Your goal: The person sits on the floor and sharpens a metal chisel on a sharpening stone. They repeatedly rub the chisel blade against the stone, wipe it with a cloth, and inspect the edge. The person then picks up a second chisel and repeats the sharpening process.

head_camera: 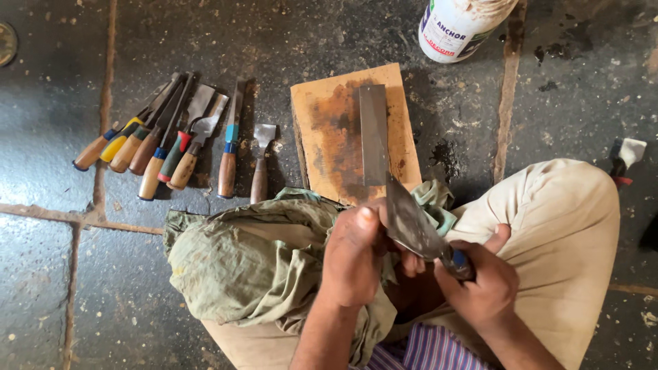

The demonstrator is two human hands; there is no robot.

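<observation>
Stone floor, dark and flecked with pale spots, carries everything in view, and a person sits on it with knees spread in beige trousers. The right hand has its fingers closed round the blue handle end of a wide-bladed chisel, gripping it low over the lap. The blade slants up and to the left from that grip, its flat face grey and dull. The left hand is curled beside the blade, thumb up, with its fingers pressed against the steel near the middle; whether they clasp it or only rest on it cannot be told. A crumpled green cloth lies over the left knee, under and around that hand.

Just beyond the hands, on the floor, lies a stained wooden board with a long grey sharpening stone laid lengthwise on it; the chisel's tip hangs near the stone's nearer end. Left of the board a row of chisels lies side by side, handles toward the person in wood, yellow, red, green and blue. A white plastic jar stands at the far edge of the view, beyond the board.
</observation>
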